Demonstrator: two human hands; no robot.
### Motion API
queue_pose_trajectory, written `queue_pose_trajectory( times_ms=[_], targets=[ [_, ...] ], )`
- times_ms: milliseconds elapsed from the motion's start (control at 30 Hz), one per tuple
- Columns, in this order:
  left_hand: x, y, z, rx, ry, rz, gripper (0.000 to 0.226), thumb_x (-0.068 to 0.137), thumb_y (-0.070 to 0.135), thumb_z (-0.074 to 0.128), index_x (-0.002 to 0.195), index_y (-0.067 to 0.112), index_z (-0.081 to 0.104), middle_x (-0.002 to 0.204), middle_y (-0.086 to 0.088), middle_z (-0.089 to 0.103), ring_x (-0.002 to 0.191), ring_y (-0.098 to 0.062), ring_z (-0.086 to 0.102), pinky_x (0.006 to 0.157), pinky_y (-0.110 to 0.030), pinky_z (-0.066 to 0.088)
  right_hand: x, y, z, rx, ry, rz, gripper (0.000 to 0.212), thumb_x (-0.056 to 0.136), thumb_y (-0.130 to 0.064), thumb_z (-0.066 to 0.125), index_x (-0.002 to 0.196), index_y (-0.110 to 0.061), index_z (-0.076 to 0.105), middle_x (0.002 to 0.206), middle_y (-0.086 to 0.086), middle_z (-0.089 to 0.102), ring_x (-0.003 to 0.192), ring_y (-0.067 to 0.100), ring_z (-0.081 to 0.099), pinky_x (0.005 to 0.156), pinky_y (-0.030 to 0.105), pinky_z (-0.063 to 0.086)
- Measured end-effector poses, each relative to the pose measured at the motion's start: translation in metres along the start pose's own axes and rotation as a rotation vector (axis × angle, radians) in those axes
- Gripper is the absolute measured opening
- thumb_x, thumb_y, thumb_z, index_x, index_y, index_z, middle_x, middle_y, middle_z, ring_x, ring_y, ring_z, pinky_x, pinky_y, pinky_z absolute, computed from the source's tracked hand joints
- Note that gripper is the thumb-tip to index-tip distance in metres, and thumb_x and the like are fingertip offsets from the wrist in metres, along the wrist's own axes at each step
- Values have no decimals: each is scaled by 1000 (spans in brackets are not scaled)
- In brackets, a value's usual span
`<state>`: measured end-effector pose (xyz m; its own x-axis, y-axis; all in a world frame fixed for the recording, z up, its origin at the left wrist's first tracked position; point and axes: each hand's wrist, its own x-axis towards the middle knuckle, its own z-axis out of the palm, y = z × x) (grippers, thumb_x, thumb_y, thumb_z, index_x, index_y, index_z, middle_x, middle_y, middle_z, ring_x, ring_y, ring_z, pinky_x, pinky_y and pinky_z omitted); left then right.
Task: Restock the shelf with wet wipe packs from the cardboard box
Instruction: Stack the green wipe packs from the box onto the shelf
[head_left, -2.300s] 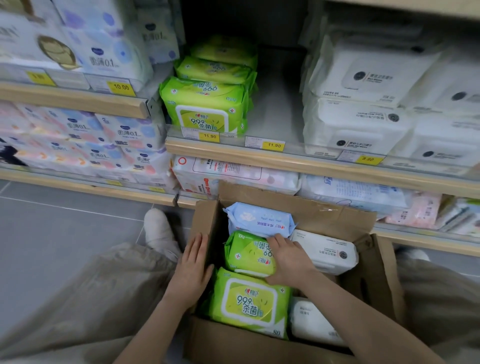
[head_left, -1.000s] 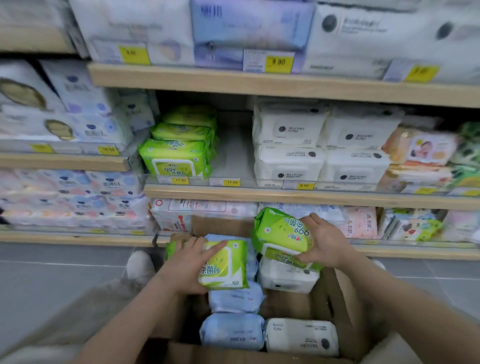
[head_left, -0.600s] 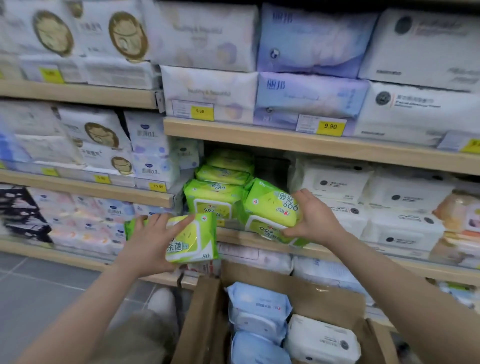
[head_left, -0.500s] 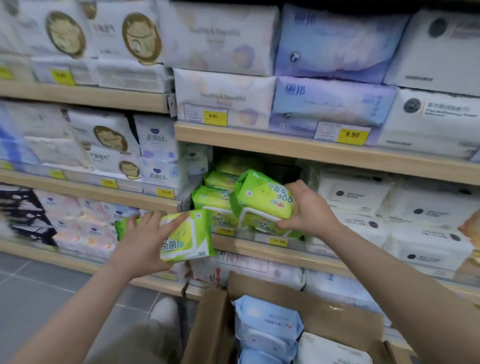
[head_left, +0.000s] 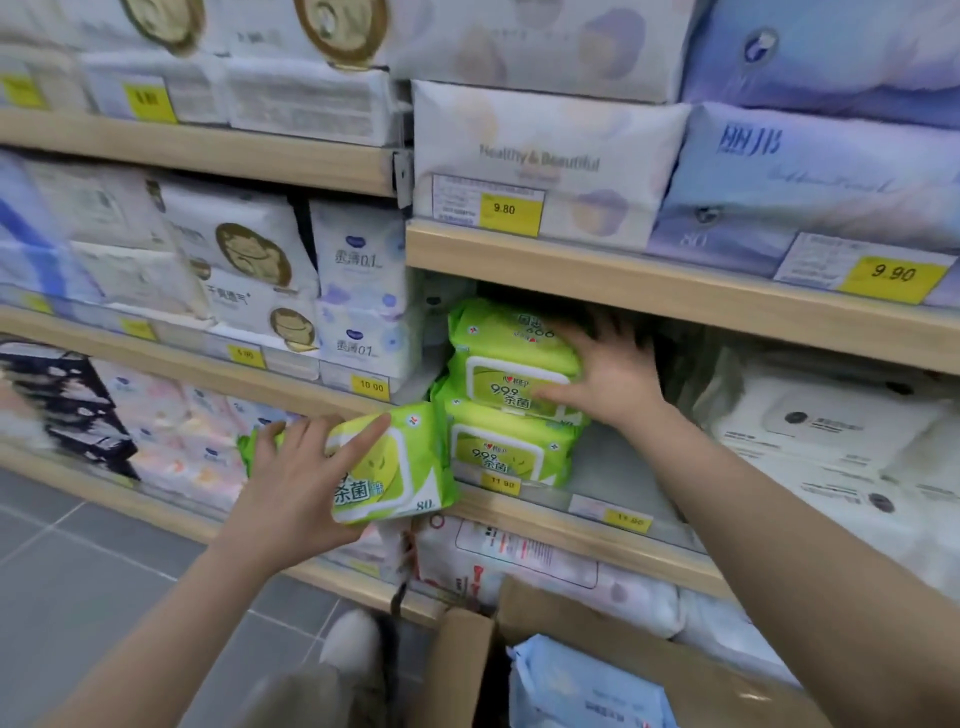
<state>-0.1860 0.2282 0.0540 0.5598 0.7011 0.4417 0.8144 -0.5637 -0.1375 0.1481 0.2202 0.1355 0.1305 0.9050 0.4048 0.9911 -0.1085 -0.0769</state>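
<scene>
My left hand (head_left: 296, 478) grips a green wet wipe pack (head_left: 395, 467) in front of the shelf edge, left of the green stack. That stack (head_left: 509, 447) stands three packs high on the middle shelf (head_left: 597, 530). My right hand (head_left: 602, 379) lies flat with spread fingers against the right side of the top two packs (head_left: 511, 338), which rest on the stack. The cardboard box (head_left: 566, 613) sits open below, with a light blue pack (head_left: 582, 686) showing inside.
White wipe packs (head_left: 821, 431) fill the shelf right of a bare gap beside the green stack. Tissue packs (head_left: 358, 291) crowd the left bay. Larger packs (head_left: 545, 156) sit on the shelf above. My shoe (head_left: 353, 644) rests on grey floor tiles.
My right hand has set its green pack on top of the shelf stack and now presses it with spread fingers. My left hand has carried its pack up and right, close to the stack.
</scene>
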Motion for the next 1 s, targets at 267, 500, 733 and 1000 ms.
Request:
queue_pose_trajectory(
  times_ms=[267,500,733,1000],
  targets=[
    [10,-1,-16,-6,112,-19,117,37,49,85,141,30,34,113,-18,49,104,-32,43,86,-53,31,-30,3,27,745,152,224,88,57,-20,88,130,-23,41,126,12,38,104,15,42,91,17,30],
    [19,-5,-2,-20,146,-73,115,37,50,85,140,30,36,118,-18,48,105,-33,44,88,-55,31,-18,-12,49,846,279,305,72,60,-22,86,117,-20,42,117,5,49,105,20,50,90,33,40],
    [21,-10,5,-25,171,-76,116,35,50,86,139,29,38,118,-18,46,103,-34,44,89,-54,31,20,1,55,712,327,295,59,68,-26,81,115,-11,47,115,11,53,103,31,55,84,37,44],
    [22,-11,4,-25,153,-85,119,33,50,87,139,30,36,117,-17,46,100,-35,46,88,-54,31,26,12,65,1001,81,305,126,32,-42,91,136,-35,22,131,0,47,121,18,48,104,43,40]
  ],
)
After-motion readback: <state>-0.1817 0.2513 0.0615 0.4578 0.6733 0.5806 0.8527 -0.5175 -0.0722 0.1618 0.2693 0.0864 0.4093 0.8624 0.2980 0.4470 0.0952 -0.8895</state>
